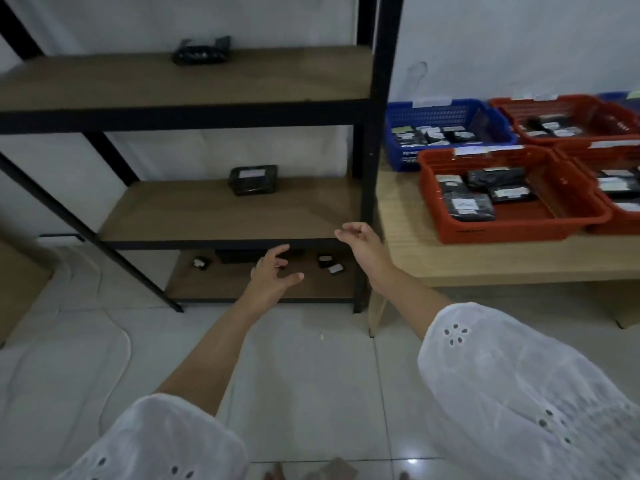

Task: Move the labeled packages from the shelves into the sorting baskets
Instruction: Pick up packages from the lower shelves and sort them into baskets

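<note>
White eyelet sleeves frame the bottom edge, both forearms reaching toward the rack. Left hand is low in front of the bottom shelf, fingers spread and half-curled, holding nothing. Right hand is at the middle shelf front edge, fingers loose, also empty. Small labeled packages lie on the bottom shelf just beyond the left hand. A larger wrapped package sits at the back of the middle shelf, and another is up top. They look like black film-wrapped parcels: probably light, slightly slick, firm enough to pinch across the short sides. Red basket and blue basket wait on the low table to the right, already part-filled.
</note>
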### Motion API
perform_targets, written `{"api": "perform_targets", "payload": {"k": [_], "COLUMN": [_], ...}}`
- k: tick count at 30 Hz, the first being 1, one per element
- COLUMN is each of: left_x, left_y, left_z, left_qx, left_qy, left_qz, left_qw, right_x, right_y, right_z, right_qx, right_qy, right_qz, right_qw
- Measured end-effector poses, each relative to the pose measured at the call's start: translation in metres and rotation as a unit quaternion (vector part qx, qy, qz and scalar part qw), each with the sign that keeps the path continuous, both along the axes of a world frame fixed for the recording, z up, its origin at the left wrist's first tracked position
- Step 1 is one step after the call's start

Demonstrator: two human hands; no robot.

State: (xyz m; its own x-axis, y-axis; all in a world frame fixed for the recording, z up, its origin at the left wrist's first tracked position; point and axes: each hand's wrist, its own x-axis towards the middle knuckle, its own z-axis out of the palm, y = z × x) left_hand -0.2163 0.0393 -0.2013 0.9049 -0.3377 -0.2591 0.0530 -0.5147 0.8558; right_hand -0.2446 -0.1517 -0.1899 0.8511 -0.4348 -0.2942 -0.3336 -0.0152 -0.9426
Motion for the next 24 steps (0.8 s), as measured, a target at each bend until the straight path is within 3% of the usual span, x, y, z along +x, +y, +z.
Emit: {"api": "perform_targets", "payload": {"k": [7,15,19,24], "left_x": [0.056,0.105,0.134,0.183], "left_y": [0.069,0.045,0.016,-0.026], "left_z": [-0.013,-0.054,-0.111,-0.23], "left_qx": [0.019,0.03,0.043,0.065], "left_qy": [0.005,0.019,0.03,0.05], "left_qz": [-0.018,-0.046,-0.066,-0.109], "left_qw": [1.0,0.998,0.996,0.991], "right_x": [0.045,0.086,0.11,0.15], "right_y": [0.086,0.061,0.03,-0.004], "right_z": [-0.035,-0.083,-0.143,-0.274], "right_qx": [0.031,0.025,0.004,-0.025], "right_qy": [0.028,0.06,0.094,0.128], "right_qz": [-0.006,-0.012,-0.022,-0.036], "right_qw": [0.999,0.998,0.995,0.991]}}
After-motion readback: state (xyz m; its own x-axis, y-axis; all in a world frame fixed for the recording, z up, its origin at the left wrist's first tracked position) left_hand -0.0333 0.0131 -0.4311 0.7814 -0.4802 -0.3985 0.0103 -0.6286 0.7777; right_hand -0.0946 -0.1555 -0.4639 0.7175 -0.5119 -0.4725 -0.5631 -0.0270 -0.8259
